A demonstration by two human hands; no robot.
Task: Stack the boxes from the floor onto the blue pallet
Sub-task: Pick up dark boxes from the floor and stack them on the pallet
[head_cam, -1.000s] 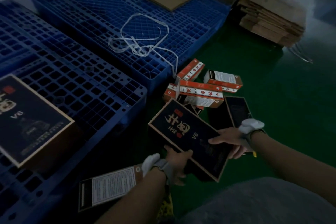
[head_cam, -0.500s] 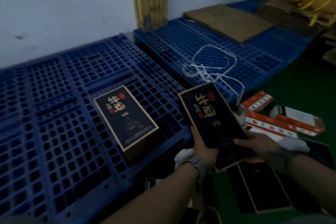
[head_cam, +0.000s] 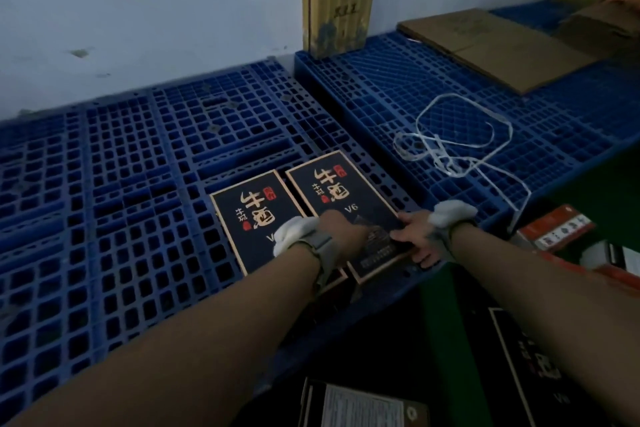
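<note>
Two flat black boxes with gold edges lie side by side on the blue pallet [head_cam: 138, 184] near its front right corner. The left black box [head_cam: 249, 218] rests alone. The right black box [head_cam: 343, 198] is held at its near end by both hands: my left hand [head_cam: 341, 230] lies on its top and near left edge, my right hand [head_cam: 414, 236] grips its near right corner. More black boxes lie on the green floor, one at the bottom [head_cam: 360, 406] showing a white label, another [head_cam: 533, 364] at the lower right.
A second blue pallet [head_cam: 398, 90] to the right carries a loose white strap [head_cam: 450, 142], flat cardboard [head_cam: 495, 45] and an upright yellow box [head_cam: 337, 15] by the wall. Red and white boxes [head_cam: 557, 227] lie on the floor at right.
The black box went from the floor up and leftward, and now lies on the pallet right beside the first box. Both hands still hold its near end.
</note>
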